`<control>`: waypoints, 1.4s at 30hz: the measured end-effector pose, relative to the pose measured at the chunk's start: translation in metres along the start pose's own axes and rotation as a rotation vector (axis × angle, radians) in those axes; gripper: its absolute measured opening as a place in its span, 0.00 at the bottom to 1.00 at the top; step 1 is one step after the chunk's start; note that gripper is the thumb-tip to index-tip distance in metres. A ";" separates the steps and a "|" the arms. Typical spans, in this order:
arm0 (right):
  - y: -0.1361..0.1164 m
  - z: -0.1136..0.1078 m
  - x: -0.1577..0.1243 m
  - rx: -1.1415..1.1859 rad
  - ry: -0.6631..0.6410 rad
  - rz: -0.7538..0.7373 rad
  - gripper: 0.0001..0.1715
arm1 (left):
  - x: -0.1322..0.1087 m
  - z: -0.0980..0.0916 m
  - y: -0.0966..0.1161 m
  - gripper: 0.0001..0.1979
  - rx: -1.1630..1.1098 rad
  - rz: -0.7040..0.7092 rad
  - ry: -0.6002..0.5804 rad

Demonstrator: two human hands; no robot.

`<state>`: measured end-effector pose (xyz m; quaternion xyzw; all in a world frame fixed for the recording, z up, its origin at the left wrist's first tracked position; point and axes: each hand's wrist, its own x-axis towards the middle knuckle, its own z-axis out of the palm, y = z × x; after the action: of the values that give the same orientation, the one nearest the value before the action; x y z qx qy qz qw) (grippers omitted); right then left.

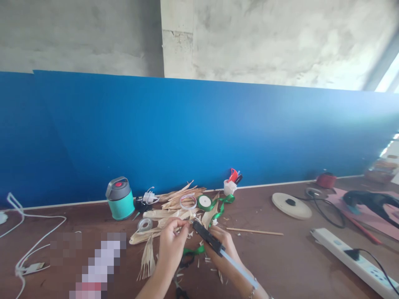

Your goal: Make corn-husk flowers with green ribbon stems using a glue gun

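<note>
My right hand (227, 246) is closed around a black hot glue gun (208, 236), with a long translucent glue stick (238, 266) poking out of its back end. Its nozzle points at the fingertips of my left hand (172, 236), which are pinched together on a small pale piece, seemingly dried corn husk; its shape is mostly hidden. Dried corn husks (156, 214) lie in a pile just beyond both hands. A frayed husk (147, 259) rests left of my left wrist. Between my forearms, partly covered, are dark-handled scissors (180, 277) and a strip of green ribbon (193, 251).
Behind the husks are a green ribbon spool (205, 202), tape rolls (145, 224), a white pen cup (230, 188) and a teal flask (121, 203). To the right lie a thin stick (254, 231), a round cream lid (291, 205) and a power strip (352, 259). White cables (23, 261) sit left.
</note>
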<state>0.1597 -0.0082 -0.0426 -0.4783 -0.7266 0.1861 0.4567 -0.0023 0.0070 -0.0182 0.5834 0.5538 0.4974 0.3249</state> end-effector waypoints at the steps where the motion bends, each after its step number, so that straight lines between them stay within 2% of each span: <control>1: 0.000 0.000 0.000 0.000 0.000 -0.005 0.12 | 0.000 0.000 0.000 0.13 -0.005 0.002 0.001; 10: -0.001 -0.003 -0.001 -0.039 -0.020 0.012 0.10 | 0.000 -0.002 0.002 0.13 0.015 0.005 0.039; 14: 0.002 -0.003 -0.002 -0.085 -0.030 0.011 0.11 | 0.000 -0.002 0.005 0.14 0.029 -0.020 0.015; 19: 0.005 0.000 -0.003 -0.042 -0.024 0.023 0.03 | 0.000 -0.002 0.004 0.13 0.012 -0.016 0.022; 24: 0.005 -0.002 -0.001 -0.056 -0.026 -0.081 0.08 | 0.000 -0.001 0.003 0.12 0.005 0.063 0.048; 32: -0.005 -0.004 -0.002 -0.063 0.023 0.007 0.11 | 0.000 0.000 -0.002 0.11 0.037 0.192 0.076; 36: -0.004 -0.002 -0.002 -0.074 0.047 0.024 0.14 | 0.000 0.001 -0.004 0.11 0.032 0.191 0.069; 42: -0.003 -0.002 -0.001 -0.082 0.021 0.040 0.11 | 0.000 0.002 -0.002 0.11 0.041 0.193 0.058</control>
<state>0.1595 -0.0106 -0.0401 -0.5129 -0.7190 0.1603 0.4408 -0.0012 0.0075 -0.0207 0.6259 0.5142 0.5317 0.2475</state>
